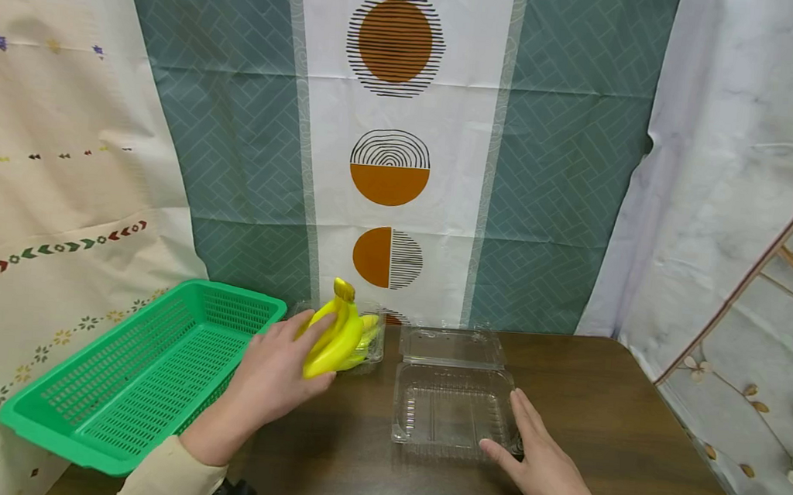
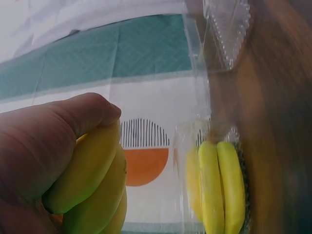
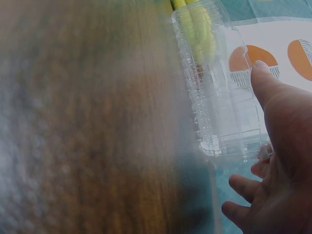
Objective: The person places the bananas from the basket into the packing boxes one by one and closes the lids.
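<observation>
My left hand grips a bunch of yellow bananas in the air, stem end up, right of the green basket. In the left wrist view the thumb lies along the held bananas. Behind them, a clear plastic box holds more bananas. A second clear hinged box lies with its lid folded back on the table, and no fruit shows in it. My right hand is at that box's right side, thumb and fingers spread around its near right corner; whether it touches cannot be told.
The green plastic basket stands at the left of the brown table, with nothing visible inside. A patterned cloth hangs behind the table's back edge, and other cloths hang at both sides.
</observation>
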`<state>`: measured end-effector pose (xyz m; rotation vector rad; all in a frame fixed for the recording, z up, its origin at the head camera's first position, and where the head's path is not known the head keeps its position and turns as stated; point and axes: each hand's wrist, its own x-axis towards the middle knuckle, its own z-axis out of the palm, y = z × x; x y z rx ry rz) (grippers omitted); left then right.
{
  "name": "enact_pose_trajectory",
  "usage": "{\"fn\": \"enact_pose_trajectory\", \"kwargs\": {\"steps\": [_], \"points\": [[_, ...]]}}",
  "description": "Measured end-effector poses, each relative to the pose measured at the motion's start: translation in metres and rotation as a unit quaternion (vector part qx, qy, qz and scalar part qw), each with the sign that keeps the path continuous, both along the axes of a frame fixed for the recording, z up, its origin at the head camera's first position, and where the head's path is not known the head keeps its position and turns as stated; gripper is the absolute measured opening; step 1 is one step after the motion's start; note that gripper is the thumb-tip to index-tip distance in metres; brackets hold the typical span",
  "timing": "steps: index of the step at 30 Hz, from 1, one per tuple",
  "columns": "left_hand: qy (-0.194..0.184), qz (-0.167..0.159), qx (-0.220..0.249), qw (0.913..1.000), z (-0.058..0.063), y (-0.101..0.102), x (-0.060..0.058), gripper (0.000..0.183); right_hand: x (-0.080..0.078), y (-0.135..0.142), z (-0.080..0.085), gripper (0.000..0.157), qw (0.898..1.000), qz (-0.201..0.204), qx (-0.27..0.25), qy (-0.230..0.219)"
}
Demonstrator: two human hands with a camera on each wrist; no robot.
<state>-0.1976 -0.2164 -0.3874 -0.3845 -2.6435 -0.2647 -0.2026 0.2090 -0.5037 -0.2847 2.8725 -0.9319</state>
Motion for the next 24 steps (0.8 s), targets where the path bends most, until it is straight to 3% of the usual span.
{"fn": "enact_pose_trajectory", "kwargs": {"steps": [16,24], "points": [[-0.007,-0.034,0.016,0.9993,-0.011,0.037,-0.009,0.085,0.000,0.000,0.001,0.117,1.000,-0.001,0.000,0.002],[-0.017,-0.069,0.024,0.9972,-0.016,0.062,-0.014,0.083,0.000,0.001,0.000,0.117,1.000,-0.002,0.001,0.005]]}}
